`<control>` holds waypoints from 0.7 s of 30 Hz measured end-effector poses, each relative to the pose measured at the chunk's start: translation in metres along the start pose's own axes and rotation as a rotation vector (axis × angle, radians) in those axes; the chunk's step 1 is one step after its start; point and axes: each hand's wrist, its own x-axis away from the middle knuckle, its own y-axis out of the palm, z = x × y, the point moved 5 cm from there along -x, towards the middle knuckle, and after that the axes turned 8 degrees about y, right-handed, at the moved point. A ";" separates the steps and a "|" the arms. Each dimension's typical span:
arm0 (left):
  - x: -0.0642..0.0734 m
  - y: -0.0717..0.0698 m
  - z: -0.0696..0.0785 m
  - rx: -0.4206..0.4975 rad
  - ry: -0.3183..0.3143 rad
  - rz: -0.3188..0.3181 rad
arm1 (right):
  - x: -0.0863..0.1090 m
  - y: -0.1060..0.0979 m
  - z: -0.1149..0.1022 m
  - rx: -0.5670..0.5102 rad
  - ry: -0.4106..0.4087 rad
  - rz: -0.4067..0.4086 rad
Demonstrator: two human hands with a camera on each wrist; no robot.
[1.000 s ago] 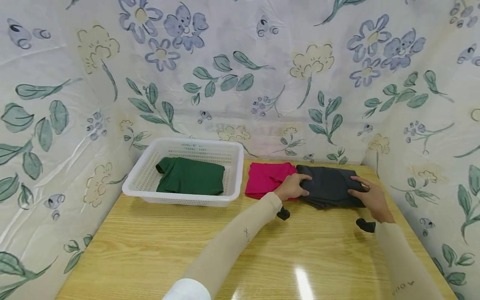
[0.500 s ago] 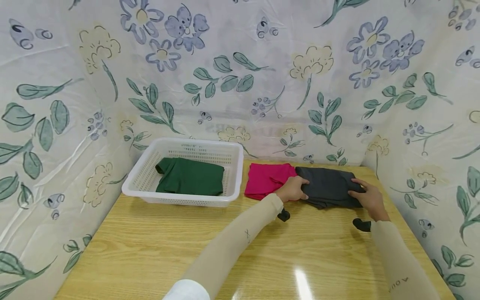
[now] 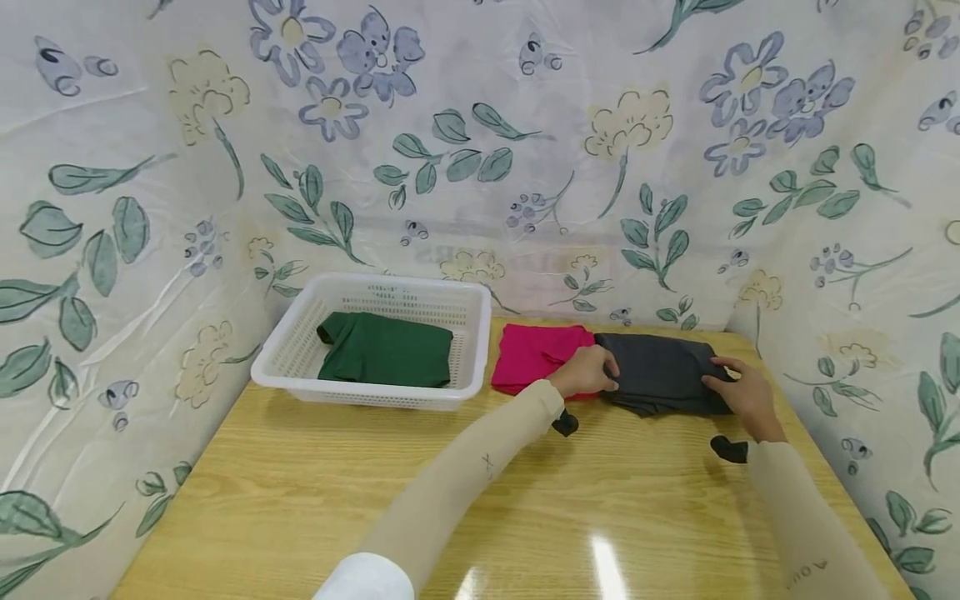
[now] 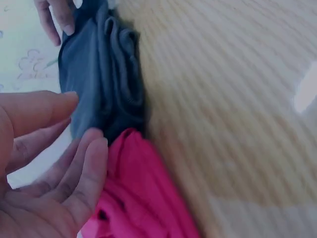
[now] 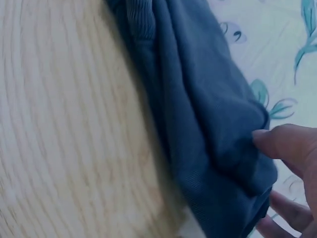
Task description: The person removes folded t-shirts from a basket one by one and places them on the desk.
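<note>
The left hand (image 3: pixel 587 372) is resting on the left end of the folded dark grey garment (image 3: pixel 660 375), its fingers (image 4: pixel 81 168) lying nearly straight and close together at the seam where the grey cloth meets the pink garment (image 3: pixel 536 354); from the left wrist view the fingers are only lightly bent and are not closing around any fold. The right hand (image 3: pixel 738 390) is lying on the garment's right end, thumb (image 5: pixel 277 141) pressing into the cloth from above and the other fingers tucking at the edge beneath it, so the hand is pinching that end between thumb and fingers.

The grey garment is lying flat on the wooden counter (image 3: pixel 375 492), toward its far right corner, with several stacked folds showing along its near edge. Its left end is touching the pink garment, which is lying just beside it, also folded, and partly under the left hand.

Left of the pink garment, a white slotted basket (image 3: pixel 296 354) is standing on the counter near the back wall, close to the pink cloth. A folded dark green garment (image 3: pixel 386 350) is lying inside it.

Both arms are wearing beige sleeves (image 3: pixel 465 483), each with a small black device (image 3: pixel 566 424) at the wrist. Floral-printed sheeting (image 3: pixel 525 167) is enclosing the counter on the back and both sides.
</note>
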 end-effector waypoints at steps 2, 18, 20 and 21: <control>0.002 -0.006 0.002 0.000 0.007 -0.023 | 0.002 -0.003 -0.004 -0.017 -0.005 0.041; 0.022 -0.054 0.014 0.012 0.116 -0.094 | 0.017 0.006 -0.057 -0.117 -0.185 0.064; 0.027 -0.059 0.014 0.041 0.105 -0.101 | 0.019 0.010 -0.066 -0.106 -0.212 0.061; 0.029 -0.063 0.014 0.057 0.106 -0.099 | 0.020 0.012 -0.070 -0.107 -0.226 0.059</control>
